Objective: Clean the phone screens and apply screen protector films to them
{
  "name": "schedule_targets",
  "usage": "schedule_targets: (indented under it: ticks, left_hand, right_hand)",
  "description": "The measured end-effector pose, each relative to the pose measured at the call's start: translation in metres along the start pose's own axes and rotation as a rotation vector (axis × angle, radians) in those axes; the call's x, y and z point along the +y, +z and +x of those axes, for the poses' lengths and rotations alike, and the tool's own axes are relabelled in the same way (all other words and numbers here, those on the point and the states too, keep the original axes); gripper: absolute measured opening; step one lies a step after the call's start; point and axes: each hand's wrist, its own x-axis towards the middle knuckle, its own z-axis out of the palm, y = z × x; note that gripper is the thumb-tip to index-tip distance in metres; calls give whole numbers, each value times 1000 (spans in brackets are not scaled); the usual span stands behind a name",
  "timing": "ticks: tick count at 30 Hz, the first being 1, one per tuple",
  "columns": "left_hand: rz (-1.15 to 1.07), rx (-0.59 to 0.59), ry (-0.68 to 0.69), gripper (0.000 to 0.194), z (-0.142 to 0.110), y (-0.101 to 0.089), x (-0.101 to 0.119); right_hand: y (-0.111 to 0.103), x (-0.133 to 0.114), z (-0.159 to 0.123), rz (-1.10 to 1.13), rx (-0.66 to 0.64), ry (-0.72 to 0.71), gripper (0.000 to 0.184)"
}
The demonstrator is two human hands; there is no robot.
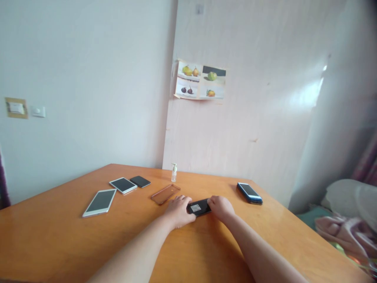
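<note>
A dark smartphone (203, 206) with a pale rectangular label on its upper face lies between my hands, low over the table. My left hand (179, 211) grips its left end, thumb along the near edge and fingers at the far edge. At the other end, my right hand (221, 207) is closed on the phone's right side, its fingertips partly hidden. Just beyond my left hand, an empty brownish phone case (165, 194) rests on the wooden table (132, 236).
A small clear pump bottle (174, 173) stands behind the case. To the left lie two white phones, one nearer (100, 202) and one farther (123, 185), plus a black phone (140, 181). Stacked phones (249, 192) sit at the right. Bedding (347, 232) lies beyond the table's right edge.
</note>
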Motion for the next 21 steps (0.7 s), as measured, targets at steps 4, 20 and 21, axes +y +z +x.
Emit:
schedule_targets:
  ticks: [4, 20, 21]
  left_hand:
    - [-40, -8, 5, 53, 1, 4, -5]
    - [-96, 3, -16, 48, 0, -1, 1]
    - [-99, 9, -19, 47, 0, -1, 0]
  right_hand:
    - [8, 11, 15, 55, 35, 12, 34]
    - [10, 21, 11, 137, 125, -94, 29]
    - [9, 15, 7, 122, 110, -138, 29]
